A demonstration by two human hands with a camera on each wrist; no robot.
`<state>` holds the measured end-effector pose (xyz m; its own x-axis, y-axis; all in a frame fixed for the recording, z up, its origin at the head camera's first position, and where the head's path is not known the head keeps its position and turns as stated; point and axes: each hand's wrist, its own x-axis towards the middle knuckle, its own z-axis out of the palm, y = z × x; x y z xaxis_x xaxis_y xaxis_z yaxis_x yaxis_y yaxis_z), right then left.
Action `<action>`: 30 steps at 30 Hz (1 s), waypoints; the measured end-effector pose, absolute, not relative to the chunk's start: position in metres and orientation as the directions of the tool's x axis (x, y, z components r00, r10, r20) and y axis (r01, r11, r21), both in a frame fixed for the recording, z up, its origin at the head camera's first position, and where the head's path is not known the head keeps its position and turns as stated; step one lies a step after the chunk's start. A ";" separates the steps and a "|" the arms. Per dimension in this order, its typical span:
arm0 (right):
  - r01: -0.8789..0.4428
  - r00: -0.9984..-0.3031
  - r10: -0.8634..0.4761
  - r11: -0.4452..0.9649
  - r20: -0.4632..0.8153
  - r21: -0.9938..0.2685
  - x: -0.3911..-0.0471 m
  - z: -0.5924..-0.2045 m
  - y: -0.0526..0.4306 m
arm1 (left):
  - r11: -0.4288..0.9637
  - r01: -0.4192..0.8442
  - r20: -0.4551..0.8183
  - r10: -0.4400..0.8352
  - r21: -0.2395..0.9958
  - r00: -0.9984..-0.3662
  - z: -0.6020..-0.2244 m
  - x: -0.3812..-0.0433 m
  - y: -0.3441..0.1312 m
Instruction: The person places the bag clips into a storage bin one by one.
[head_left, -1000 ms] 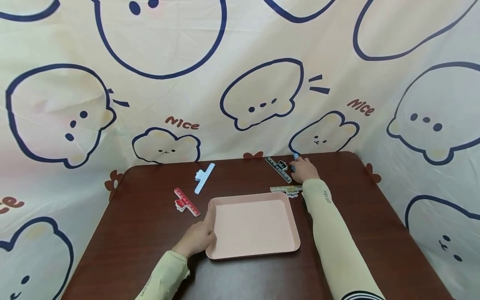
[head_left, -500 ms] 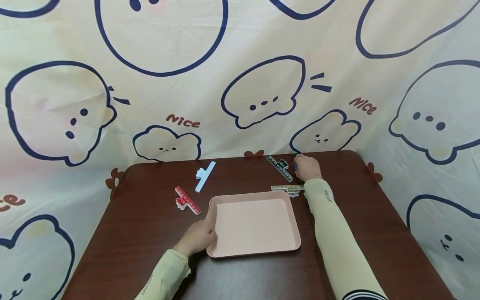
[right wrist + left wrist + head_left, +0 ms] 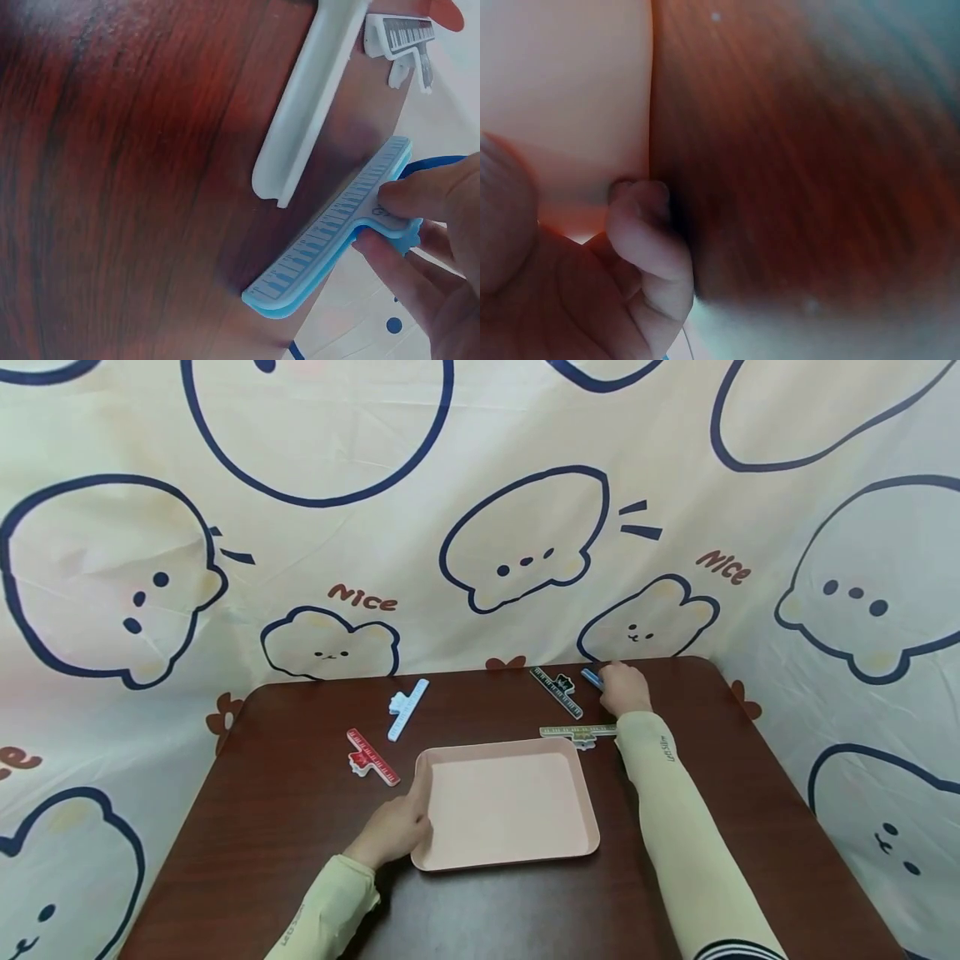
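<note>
At the far right of the table, my right hand (image 3: 627,688) pinches a blue bag clip (image 3: 592,678) printed with piano keys. In the right wrist view, thumb and fingers hold this blue clip (image 3: 330,232) by its handle. Whether its bar touches the table is hard to tell. My left hand (image 3: 393,828) grips the left side of a pink rectangular tray (image 3: 513,810), its index finger along the rim. Close up, curled fingers (image 3: 649,232) meet the tray's edge (image 3: 570,90). Nothing lies in the tray.
A black clip (image 3: 557,692) and a yellow-green clip (image 3: 576,732) lie beyond the tray, left of the right arm. A light blue clip (image 3: 407,710) and a red clip (image 3: 372,757) lie at left. Patterned cloth (image 3: 510,635) hangs behind the brown table (image 3: 300,810).
My right hand has shifted slightly right, and the blue clip now shows to the left of its fingers. The left hand stays on the tray.
</note>
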<state>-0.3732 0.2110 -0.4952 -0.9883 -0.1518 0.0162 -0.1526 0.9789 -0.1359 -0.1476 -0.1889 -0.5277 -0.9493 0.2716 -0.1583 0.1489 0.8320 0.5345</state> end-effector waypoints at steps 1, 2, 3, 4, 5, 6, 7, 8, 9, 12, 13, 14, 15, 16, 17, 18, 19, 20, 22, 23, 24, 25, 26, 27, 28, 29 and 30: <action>-0.144 -0.990 -0.144 0.978 0.016 -0.150 -0.372 -0.494 0.212 | 0.832 0.150 -0.157 0.272 0.534 -0.949 -0.527 -0.147 -0.189; -0.138 -0.990 -0.137 0.977 0.019 -0.162 -0.371 -0.494 0.213 | 0.830 0.148 -0.159 0.271 0.537 -0.949 -0.527 -0.147 -0.189; -0.133 -0.991 -0.130 0.976 0.026 -0.174 -0.370 -0.493 0.214 | 0.829 0.146 -0.158 0.270 0.540 -0.950 -0.527 -0.146 -0.188; -0.128 -0.992 -0.124 0.974 0.031 -0.188 -0.369 -0.492 0.214 | 0.827 0.142 -0.160 0.268 0.544 -0.950 -0.526 -0.146 -0.188; -0.124 -0.992 -0.119 0.972 0.039 -0.201 -0.368 -0.490 0.215 | 0.826 0.141 -0.159 0.267 0.546 -0.950 -0.525 -0.146 -0.189; -0.122 -0.992 -0.115 0.969 0.045 -0.216 -0.367 -0.489 0.215 | 0.826 0.137 -0.162 0.265 0.547 -0.950 -0.524 -0.146 -0.189; -0.119 -0.993 -0.111 0.966 0.049 -0.231 -0.366 -0.488 0.216 | 0.826 0.129 -0.170 0.262 0.549 -0.950 -0.524 -0.146 -0.189; -0.113 -0.993 -0.104 0.962 0.051 -0.247 -0.366 -0.487 0.217 | 0.826 0.122 -0.177 0.258 0.550 -0.950 -0.523 -0.146 -0.189; -0.104 -0.994 -0.095 0.956 0.048 -0.275 -0.365 -0.486 0.217 | 0.827 0.118 -0.183 0.256 0.549 -0.949 -0.523 -0.146 -0.189; -0.070 -0.998 -0.060 0.926 0.037 -0.371 -0.364 -0.482 0.220 | 0.830 0.108 -0.198 0.253 0.546 -0.947 -0.522 -0.146 -0.188; -0.053 -0.999 -0.047 0.910 0.026 -0.411 -0.363 -0.480 0.221 | 0.830 0.107 -0.197 0.252 0.547 -0.947 -0.522 -0.146 -0.188; -0.035 -0.999 -0.033 0.892 0.013 -0.450 -0.363 -0.479 0.222 | 0.829 0.110 -0.196 0.255 0.548 -0.947 -0.523 -0.146 -0.188; -0.019 -1.000 -0.023 0.874 -0.002 -0.486 -0.362 -0.477 0.223 | 0.829 0.113 -0.194 0.258 0.548 -0.947 -0.523 -0.146 -0.188; -0.004 -1.000 -0.014 0.857 -0.016 -0.516 -0.362 -0.475 0.223 | 0.828 0.116 -0.191 0.259 0.549 -0.947 -0.523 -0.146 -0.188; 0.011 -0.999 -0.008 0.839 -0.032 -0.544 -0.361 -0.474 0.224 | 0.828 0.119 -0.191 0.262 0.547 -0.946 -0.523 -0.146 -0.188; 0.025 -0.999 -0.003 0.821 -0.049 -0.570 -0.361 -0.472 0.224 | 0.829 0.124 -0.186 0.264 0.545 -0.946 -0.524 -0.147 -0.188; 0.037 -0.998 -0.002 0.808 -0.065 -0.589 -0.360 -0.469 0.225 | 0.829 0.125 -0.186 0.265 0.545 -0.946 -0.524 -0.147 -0.188; 0.049 -0.997 0.000 0.791 -0.081 -0.610 -0.359 -0.468 0.225 | 0.828 0.127 -0.185 0.266 0.546 -0.946 -0.524 -0.147 -0.188; 0.074 -0.993 -0.002 0.755 -0.115 -0.652 -0.358 -0.465 0.225 | 0.826 0.125 -0.182 0.265 0.549 -0.947 -0.525 -0.148 -0.188; 0.083 -0.992 -0.006 0.739 -0.130 -0.668 -0.357 -0.464 0.225 | 0.826 0.124 -0.182 0.264 0.549 -0.947 -0.525 -0.148 -0.188; 0.093 -0.989 -0.011 0.721 -0.145 -0.687 -0.356 -0.463 0.225 | 0.827 0.124 -0.182 0.263 0.548 -0.947 -0.526 -0.149 -0.188; 0.099 -0.988 -0.015 0.707 -0.155 -0.700 -0.355 -0.462 0.225 | 0.829 0.123 -0.185 0.262 0.546 -0.947 -0.526 -0.149 -0.188; 0.106 -0.986 -0.019 0.692 -0.165 -0.714 -0.354 -0.462 0.225 | 0.829 0.125 -0.183 0.262 0.545 -0.948 -0.527 -0.150 -0.189; 0.107 -0.985 -0.025 0.685 -0.171 -0.721 -0.352 -0.462 0.225 | 0.830 0.126 -0.180 0.262 0.544 -0.948 -0.527 -0.150 -0.189; 0.103 -0.985 -0.029 0.683 -0.167 -0.723 -0.351 -0.461 0.225 | 0.831 0.128 -0.180 0.263 0.541 -0.948 -0.527 -0.150 -0.189; 0.096 -0.986 -0.032 0.686 -0.162 -0.721 -0.349 -0.460 0.225 | 0.833 0.131 -0.179 0.264 0.538 -0.948 -0.527 -0.150 -0.189; 0.090 -0.987 -0.034 0.689 -0.156 -0.720 -0.346 -0.459 0.225 | 0.833 0.133 -0.177 0.266 0.537 -0.948 -0.528 -0.151 -0.189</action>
